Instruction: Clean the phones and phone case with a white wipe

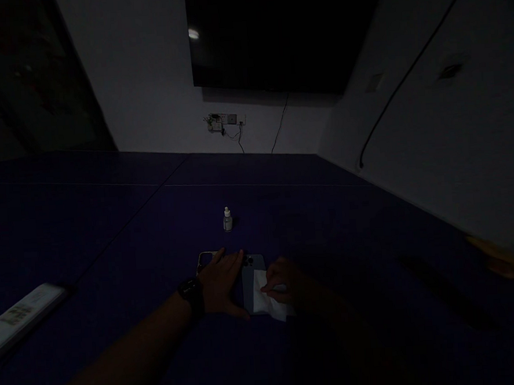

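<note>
Fingers of the right hand (283, 279) pinched a white tissue (260, 297) on the phone (247, 283), which lay back up on the table (163, 233). The left hand (220, 281), fingers spread, covered part of a phone case (206, 258) beside the phone.

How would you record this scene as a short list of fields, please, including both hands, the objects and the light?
Left hand: spread, partly covering what looks like a phone case
Left wrist: dark watch
Right hand: pinching a white cloth or tissue over the phone
Phone: blue-grey, back upward, partly covered
Bottle: small, white top, upright beyond the hands
Far left: long white box
Surface: dark blue
Wall: large dark screen
Light: very dim; lower right hard to read
</note>
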